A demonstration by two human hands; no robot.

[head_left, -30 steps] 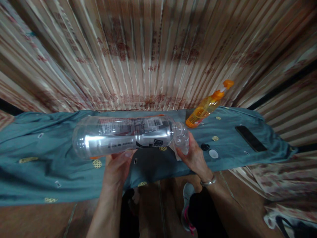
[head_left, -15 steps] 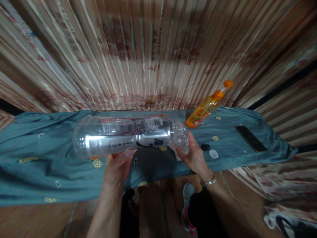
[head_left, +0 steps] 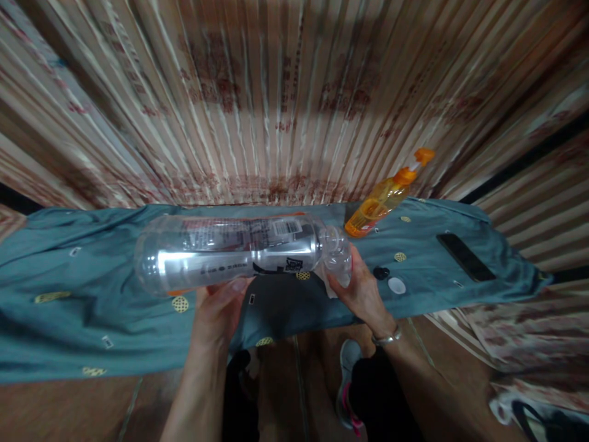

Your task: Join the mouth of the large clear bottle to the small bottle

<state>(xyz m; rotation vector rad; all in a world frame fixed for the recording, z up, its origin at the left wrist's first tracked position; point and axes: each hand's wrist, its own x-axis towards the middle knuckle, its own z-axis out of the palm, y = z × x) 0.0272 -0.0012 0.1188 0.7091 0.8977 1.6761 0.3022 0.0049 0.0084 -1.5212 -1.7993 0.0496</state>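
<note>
A large clear plastic bottle (head_left: 225, 252) with a silver label and barcode is held sideways, its neck to the right. My left hand (head_left: 221, 307) grips it from below, thumb along the near side and the other fingers hidden beneath. My right hand (head_left: 359, 282) is closed around a small clear plastic container (head_left: 338, 255), which sits against the big bottle's mouth. Whether the two are joined, I cannot tell. Something whitish and thin (head_left: 330, 288) shows under the right fingers. A black cap (head_left: 381, 273) and a white round lid (head_left: 396, 285) lie just right of that hand.
An orange pump bottle (head_left: 380, 205) stands on the teal-covered table (head_left: 115, 319) towards the back. A dark phone (head_left: 465, 256) lies at the right. Pleated patterned curtains (head_left: 276, 110) rise behind the table. Below the front edge are my legs and a shoe (head_left: 347, 380).
</note>
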